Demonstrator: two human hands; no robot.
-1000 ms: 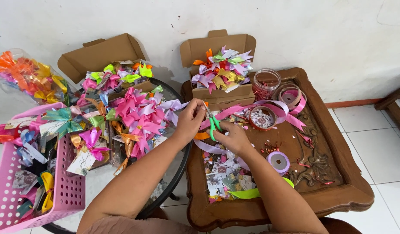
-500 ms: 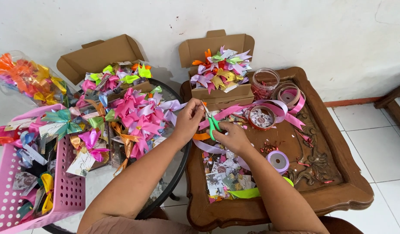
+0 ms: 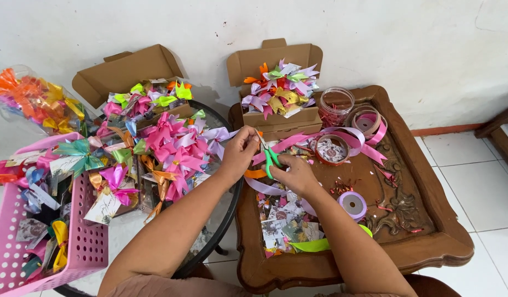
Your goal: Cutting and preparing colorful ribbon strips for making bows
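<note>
My right hand [image 3: 295, 175] grips small green-handled scissors [image 3: 269, 155] over the carved wooden table [image 3: 430, 242]. My left hand [image 3: 240, 151] pinches a thin piece of ribbon right at the scissor blades. An orange ribbon strip [image 3: 255, 174] and a lilac strip [image 3: 265, 188] hang below the two hands. Pink ribbon [image 3: 342, 135] trails from the hands toward a roll [image 3: 368, 121] at the table's far side. What the left fingers pinch is too small to make out clearly.
Two open cardboard boxes [image 3: 127, 77] [image 3: 276, 60] hold ribbon bows. A heap of pink bows [image 3: 174, 148] lies on the round glass table [image 3: 232, 209]. A pink basket [image 3: 89, 247] stands at left. Also there are a clear jar [image 3: 335, 105], a lilac ribbon roll [image 3: 352, 204] and printed cards [image 3: 278, 225].
Both hands stay together over the table's near left part; the scissors have shifted only slightly.
</note>
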